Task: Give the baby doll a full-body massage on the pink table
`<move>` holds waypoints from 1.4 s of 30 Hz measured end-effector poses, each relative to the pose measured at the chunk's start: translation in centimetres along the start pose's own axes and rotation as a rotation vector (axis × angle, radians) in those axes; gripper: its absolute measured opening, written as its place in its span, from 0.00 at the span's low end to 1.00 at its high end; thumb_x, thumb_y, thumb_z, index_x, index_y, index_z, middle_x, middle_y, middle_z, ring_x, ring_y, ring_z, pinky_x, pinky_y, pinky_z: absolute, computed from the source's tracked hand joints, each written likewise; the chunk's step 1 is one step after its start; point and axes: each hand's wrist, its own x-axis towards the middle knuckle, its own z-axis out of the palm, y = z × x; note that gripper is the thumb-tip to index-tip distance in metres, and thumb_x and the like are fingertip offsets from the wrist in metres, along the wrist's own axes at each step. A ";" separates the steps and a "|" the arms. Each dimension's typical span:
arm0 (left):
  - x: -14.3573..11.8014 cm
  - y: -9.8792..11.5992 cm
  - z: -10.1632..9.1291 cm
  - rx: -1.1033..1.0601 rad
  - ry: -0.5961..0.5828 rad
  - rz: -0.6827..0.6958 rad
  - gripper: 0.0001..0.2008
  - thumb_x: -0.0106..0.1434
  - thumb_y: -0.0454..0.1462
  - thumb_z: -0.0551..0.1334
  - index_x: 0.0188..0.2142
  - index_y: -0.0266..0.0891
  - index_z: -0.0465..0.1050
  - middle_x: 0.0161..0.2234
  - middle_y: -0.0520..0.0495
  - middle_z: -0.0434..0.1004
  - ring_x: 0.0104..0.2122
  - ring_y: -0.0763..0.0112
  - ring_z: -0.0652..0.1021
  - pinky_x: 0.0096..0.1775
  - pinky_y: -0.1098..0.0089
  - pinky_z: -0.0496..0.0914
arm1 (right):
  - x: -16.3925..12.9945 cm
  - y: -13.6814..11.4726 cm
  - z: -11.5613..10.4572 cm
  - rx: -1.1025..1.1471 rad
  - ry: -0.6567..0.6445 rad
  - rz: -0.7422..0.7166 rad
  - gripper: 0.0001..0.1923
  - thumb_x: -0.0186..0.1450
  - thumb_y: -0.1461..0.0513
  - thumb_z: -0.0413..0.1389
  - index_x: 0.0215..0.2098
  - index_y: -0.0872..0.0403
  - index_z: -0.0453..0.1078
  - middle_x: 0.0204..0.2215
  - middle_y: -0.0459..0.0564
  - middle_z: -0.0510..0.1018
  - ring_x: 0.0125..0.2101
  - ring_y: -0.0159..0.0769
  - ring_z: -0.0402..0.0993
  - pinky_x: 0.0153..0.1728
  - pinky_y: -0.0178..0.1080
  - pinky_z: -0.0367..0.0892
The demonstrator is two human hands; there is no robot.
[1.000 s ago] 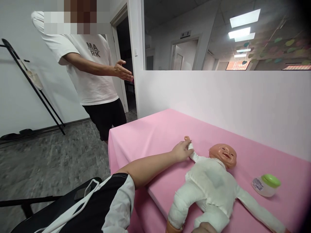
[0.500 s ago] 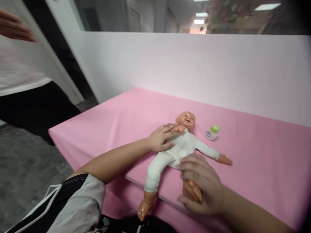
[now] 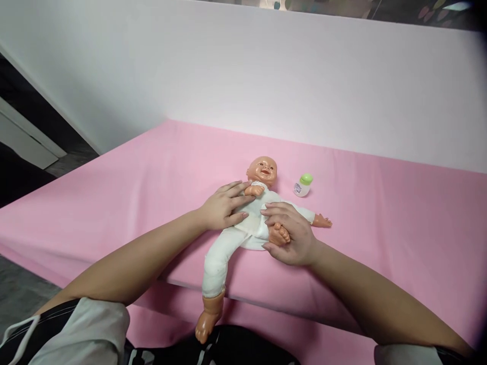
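Compared with a second ago, when it was held out from the body, one arm of the doll (image 3: 248,224) now lies folded on its chest, and the foot (image 3: 279,235) in the right hand (image 3: 299,233) has come nearer the belly. Fingers of the left hand (image 3: 222,209) lie spread and slightly bent over that folded arm, the doll's small fist showing between them; how firmly they grip, I cannot tell. Those of the right hand curl around the raised foot, thumb below, toes poking out. On its back, the doll lies near the front edge of the pink-draped tabletop (image 3: 399,223), its head toward the wall, its other leg stretched out past the edge and its other arm lying out to the right. Near its head sits a clear jar (image 3: 302,188) with a green lid. Soft creases run through the drape, which hangs down in front. Behind rises a plain white wall (image 3: 266,71), with a strip of window (image 3: 327,9) along the top; grey floor (image 3: 19,284) shows at the lower left, and a dark opening (image 3: 38,104) at the upper left
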 end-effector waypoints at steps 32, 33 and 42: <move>0.3 0.1 -0.1 0.003 -0.020 0.006 0.30 0.77 0.49 0.59 0.72 0.39 0.72 0.77 0.34 0.62 0.75 0.44 0.65 0.76 0.43 0.58 | -0.5 1.5 0.2 -0.051 -0.078 0.019 0.24 0.68 0.52 0.69 0.58 0.50 0.73 0.61 0.64 0.81 0.65 0.60 0.77 0.63 0.64 0.76; 0.2 0.1 -0.1 0.009 -0.031 0.002 0.30 0.77 0.50 0.59 0.72 0.39 0.72 0.77 0.35 0.61 0.76 0.44 0.64 0.76 0.43 0.57 | -0.5 1.5 0.3 -0.052 -0.079 0.019 0.24 0.68 0.51 0.69 0.58 0.49 0.73 0.61 0.64 0.81 0.65 0.60 0.77 0.63 0.64 0.76; 0.1 0.1 0.1 -0.024 -0.040 -0.027 0.28 0.76 0.50 0.61 0.71 0.46 0.73 0.78 0.40 0.61 0.76 0.45 0.64 0.76 0.42 0.57 | -0.8 1.7 0.6 -0.047 -0.083 0.038 0.24 0.67 0.51 0.69 0.58 0.49 0.72 0.61 0.64 0.81 0.65 0.60 0.77 0.63 0.65 0.76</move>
